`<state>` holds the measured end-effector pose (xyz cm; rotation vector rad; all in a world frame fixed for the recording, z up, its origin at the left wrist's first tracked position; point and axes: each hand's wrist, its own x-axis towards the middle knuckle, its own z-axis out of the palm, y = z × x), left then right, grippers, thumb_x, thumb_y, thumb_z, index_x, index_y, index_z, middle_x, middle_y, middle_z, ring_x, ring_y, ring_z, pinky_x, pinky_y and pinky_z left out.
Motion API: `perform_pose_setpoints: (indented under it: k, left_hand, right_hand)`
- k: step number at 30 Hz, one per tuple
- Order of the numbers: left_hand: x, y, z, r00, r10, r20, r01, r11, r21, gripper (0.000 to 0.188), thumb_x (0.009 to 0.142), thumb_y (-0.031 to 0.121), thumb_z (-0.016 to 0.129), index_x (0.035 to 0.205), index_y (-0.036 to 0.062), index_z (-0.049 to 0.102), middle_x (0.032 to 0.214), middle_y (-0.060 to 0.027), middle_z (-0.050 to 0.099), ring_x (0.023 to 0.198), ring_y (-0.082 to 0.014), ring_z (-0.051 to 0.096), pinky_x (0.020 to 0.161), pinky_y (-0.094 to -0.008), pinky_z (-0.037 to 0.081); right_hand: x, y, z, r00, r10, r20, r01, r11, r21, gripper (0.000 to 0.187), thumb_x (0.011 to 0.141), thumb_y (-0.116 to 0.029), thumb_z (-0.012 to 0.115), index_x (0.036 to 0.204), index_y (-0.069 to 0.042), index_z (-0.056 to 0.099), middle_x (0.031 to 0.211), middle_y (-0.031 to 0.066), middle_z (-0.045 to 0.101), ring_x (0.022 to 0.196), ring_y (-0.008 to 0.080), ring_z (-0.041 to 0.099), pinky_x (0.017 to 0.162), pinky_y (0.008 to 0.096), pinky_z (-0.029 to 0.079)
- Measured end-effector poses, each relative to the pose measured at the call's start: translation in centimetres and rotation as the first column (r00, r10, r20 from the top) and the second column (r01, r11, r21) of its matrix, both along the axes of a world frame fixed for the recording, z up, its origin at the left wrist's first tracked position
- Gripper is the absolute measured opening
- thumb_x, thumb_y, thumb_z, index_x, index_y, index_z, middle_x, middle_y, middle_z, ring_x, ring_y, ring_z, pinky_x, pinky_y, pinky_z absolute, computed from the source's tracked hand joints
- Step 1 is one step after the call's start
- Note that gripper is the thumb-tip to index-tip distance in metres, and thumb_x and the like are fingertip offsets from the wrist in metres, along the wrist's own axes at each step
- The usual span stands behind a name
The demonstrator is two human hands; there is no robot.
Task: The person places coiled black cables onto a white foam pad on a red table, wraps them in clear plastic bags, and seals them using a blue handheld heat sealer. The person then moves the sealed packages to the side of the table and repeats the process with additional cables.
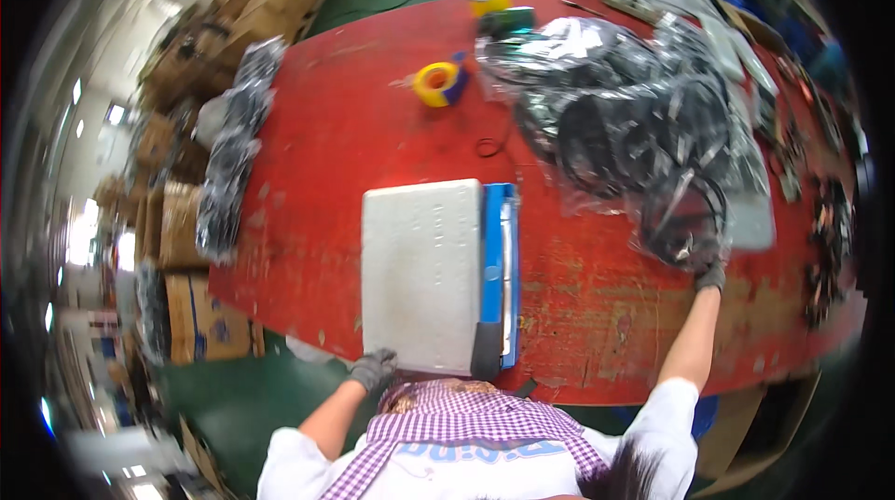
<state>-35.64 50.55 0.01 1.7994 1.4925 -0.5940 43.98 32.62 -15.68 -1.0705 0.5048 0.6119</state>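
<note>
A white foam box [424, 276] sits on the red table just in front of me, its surface lightly scuffed. My left hand [374, 369], in a dark grey glove, is closed at the near left corner of that box. Far to the right, my gloved right hand [711, 274] grips the near end of a clear plastic bag [685, 216] with a black coiled cable inside. More bagged black coils [597, 132] are heaped beyond it. A blue binder [501, 267] with papers stands against the right side of the box, and a dark piece covers its near end.
Yellow and blue tape rolls [438, 85] lie on the red table [317, 146] beyond the box. Wrapped dark packages [233, 164] line its left edge. Black parts [825, 248] and tools crowd the right edge. Cardboard boxes [210, 318] stand on the green floor at left.
</note>
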Motion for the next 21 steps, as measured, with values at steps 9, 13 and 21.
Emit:
perform_pose_setpoints:
  k: [9, 13, 21]
  left_hand:
    - [4.4, 1.8, 4.9, 0.854, 0.280, 0.438, -0.351, 0.932, 0.088, 0.030, 0.079, 0.023, 0.057, 0.100, 0.0011, 0.055, 0.095, -0.0115, 0.060, 0.090, -0.0180, 0.056, 0.079, -0.0274, 0.044]
    - [8.8, 2.3, 5.4, 0.392, 0.404, 0.827, -0.422, 0.877, -0.229, 0.026, 0.083, 0.024, 0.053, 0.097, 0.0022, 0.057, 0.091, -0.0086, 0.061, 0.087, -0.0186, 0.057, 0.077, -0.0304, 0.046]
    - [10.0, -0.4, 15.3, 0.002, 0.998, -0.060, 0.483, -0.053, -0.874, 0.077, 0.074, 0.061, 0.045, 0.124, 0.0036, 0.036, 0.122, -0.0181, 0.041, 0.113, -0.0318, 0.039, 0.094, -0.0447, 0.033]
  right_hand:
    - [-14.8, 13.9, 25.0, 0.416, 0.193, 0.889, -0.268, 0.960, -0.082, 0.013, 0.080, -0.019, 0.057, 0.081, -0.007, 0.063, 0.062, -0.0059, 0.050, 0.052, 0.0029, 0.039, 0.049, 0.0212, 0.031]
    - [-25.2, 16.0, 35.2, 0.057, 0.379, 0.924, -0.067, 0.924, -0.376, 0.024, 0.080, -0.016, 0.056, 0.100, -0.003, 0.057, 0.086, 0.0012, 0.057, 0.069, 0.0088, 0.049, 0.058, 0.0250, 0.037]
    - [-41.7, 10.3, 39.8, 0.289, 0.410, 0.865, -0.666, 0.736, -0.126, 0.028, 0.085, -0.026, 0.049, 0.108, -0.011, 0.054, 0.094, 0.0023, 0.056, 0.077, 0.0150, 0.053, 0.072, 0.0303, 0.044]
